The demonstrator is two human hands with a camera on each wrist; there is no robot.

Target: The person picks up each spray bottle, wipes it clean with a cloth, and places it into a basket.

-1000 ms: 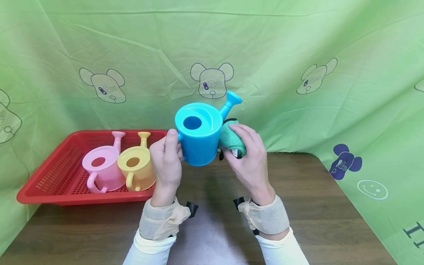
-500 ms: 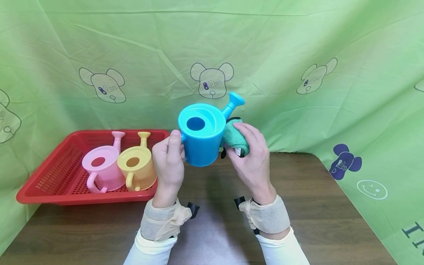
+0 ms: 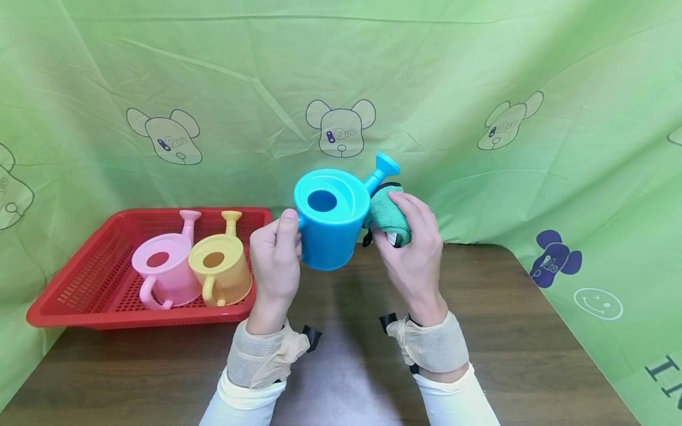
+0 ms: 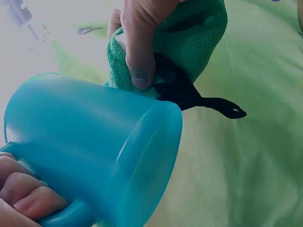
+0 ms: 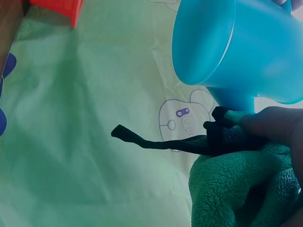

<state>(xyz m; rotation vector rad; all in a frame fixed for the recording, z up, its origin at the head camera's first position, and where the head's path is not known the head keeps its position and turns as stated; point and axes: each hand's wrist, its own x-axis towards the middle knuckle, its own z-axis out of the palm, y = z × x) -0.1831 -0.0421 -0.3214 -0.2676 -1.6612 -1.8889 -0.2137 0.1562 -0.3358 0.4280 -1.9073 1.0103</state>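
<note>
My left hand [image 3: 276,260] grips the handle of a blue toy watering can [image 3: 331,231] and holds it up above the table. The can's round opening faces up and its spout points to the back right. In the left wrist view, curled fingers [image 4: 31,191] wrap the handle. A bunched green towel [image 3: 391,214] with black edging is pinched in my right hand [image 3: 415,254], close by the can's right side, under the spout. The towel's black hanging loop [image 5: 165,143] dangles free in the right wrist view. Whether the towel touches the can is hard to tell.
A red perforated basket [image 3: 69,278] stands on the left of the wooden table [image 3: 511,343]. Inside it sit a pink watering can [image 3: 169,266] and a yellow watering can [image 3: 224,266], side by side. A green printed cloth [image 3: 426,71] hangs behind and around the table.
Both hands have shifted slightly to the right, carrying the blue watering can and the green towel along. The grips are the same, and the basket has stayed in place.
</note>
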